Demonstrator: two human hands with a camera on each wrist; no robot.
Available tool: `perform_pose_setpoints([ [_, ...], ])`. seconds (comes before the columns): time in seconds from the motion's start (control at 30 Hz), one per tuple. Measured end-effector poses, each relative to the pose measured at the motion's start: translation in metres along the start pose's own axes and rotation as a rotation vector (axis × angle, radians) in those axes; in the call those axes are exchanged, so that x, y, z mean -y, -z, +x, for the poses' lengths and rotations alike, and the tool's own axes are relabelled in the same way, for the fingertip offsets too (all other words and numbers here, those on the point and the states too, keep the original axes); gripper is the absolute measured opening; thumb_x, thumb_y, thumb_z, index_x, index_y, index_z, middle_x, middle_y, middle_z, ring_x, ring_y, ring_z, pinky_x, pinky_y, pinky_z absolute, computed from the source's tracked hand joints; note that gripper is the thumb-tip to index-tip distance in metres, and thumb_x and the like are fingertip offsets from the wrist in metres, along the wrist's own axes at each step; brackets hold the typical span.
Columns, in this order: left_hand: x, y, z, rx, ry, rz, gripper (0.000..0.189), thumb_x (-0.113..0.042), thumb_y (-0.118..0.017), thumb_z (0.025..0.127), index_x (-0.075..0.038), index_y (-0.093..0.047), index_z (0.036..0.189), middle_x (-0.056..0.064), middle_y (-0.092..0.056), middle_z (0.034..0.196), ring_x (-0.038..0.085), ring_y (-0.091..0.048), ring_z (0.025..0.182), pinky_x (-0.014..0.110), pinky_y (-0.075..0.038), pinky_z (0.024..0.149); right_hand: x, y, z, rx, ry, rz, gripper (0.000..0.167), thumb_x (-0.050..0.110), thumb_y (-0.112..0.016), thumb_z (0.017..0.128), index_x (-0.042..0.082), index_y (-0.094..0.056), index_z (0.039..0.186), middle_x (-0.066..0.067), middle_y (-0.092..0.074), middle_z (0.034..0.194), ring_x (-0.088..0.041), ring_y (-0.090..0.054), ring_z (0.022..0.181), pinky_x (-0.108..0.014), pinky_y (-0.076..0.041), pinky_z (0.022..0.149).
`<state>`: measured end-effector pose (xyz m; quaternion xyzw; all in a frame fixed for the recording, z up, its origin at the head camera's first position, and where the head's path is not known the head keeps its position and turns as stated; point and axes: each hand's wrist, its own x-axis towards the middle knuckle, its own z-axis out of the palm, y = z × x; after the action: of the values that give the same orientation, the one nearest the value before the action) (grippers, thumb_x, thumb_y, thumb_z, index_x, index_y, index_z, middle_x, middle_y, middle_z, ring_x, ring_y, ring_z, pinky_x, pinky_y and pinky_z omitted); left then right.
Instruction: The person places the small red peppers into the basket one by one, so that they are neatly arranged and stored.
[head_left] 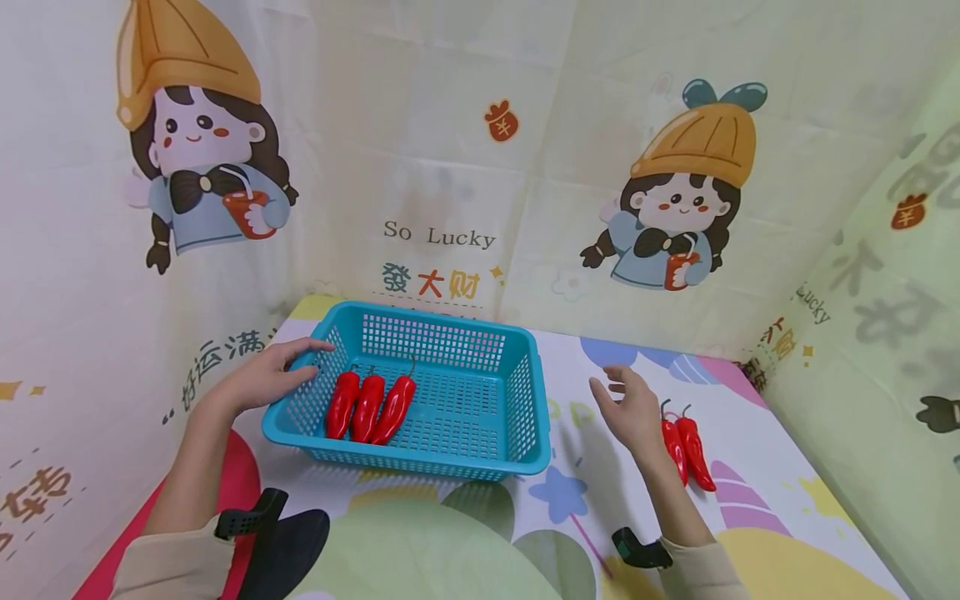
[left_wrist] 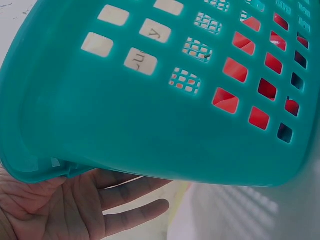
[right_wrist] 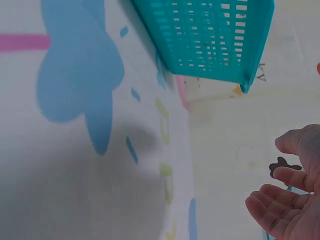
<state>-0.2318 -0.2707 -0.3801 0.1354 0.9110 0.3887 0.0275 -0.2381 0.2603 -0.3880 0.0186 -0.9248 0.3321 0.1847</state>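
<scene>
Five red peppers show in the head view. Three peppers [head_left: 369, 408] lie side by side within the left end of the blue basket [head_left: 450, 417]; two loose peppers [head_left: 695, 454] lie together on the table cover [head_left: 600, 483], well to the right of the basket. The left hand [head_left: 281, 371] rests at the basket's left rim, fingers straight. The right hand [head_left: 630, 412], fingers apart and loosely bent, hangs between the basket and the loose pair, holding nothing. By my reading, the work stands between grasps, with the basket steadied. Taking up a loose pepper would call for the right hand to swing outward, away from the basket, and pinch one without knocking its neighbour.

The left wrist view adds what the head view hides: the left palm, fingers spread below the rim outside the basket's end wall, and red glimpsed through the holes. How firmly that hand presses, I cannot tell.

The right wrist view shows the right hand's bare palm side, beyond the basket's corner; no pepper appears there.
</scene>
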Motion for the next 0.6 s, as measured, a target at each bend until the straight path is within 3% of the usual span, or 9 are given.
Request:
perform_pose_setpoints([
  [0.6,0.001,0.0,0.001,0.001,0.0,0.001,0.057,-0.016,-0.067,0.096,-0.007,-0.048,0.149,0.034,-0.041,0.149,0.055,-0.043,0.13,0.051,-0.063,0.079,-0.022,0.022,-0.01,0.045,-0.095,-0.09,0.052,0.031,-0.062,0.101,-0.003,-0.053,0.139,-0.028,-0.058,0.137,-0.045,-0.058,0.123,-0.06,-0.047,0.104],
])
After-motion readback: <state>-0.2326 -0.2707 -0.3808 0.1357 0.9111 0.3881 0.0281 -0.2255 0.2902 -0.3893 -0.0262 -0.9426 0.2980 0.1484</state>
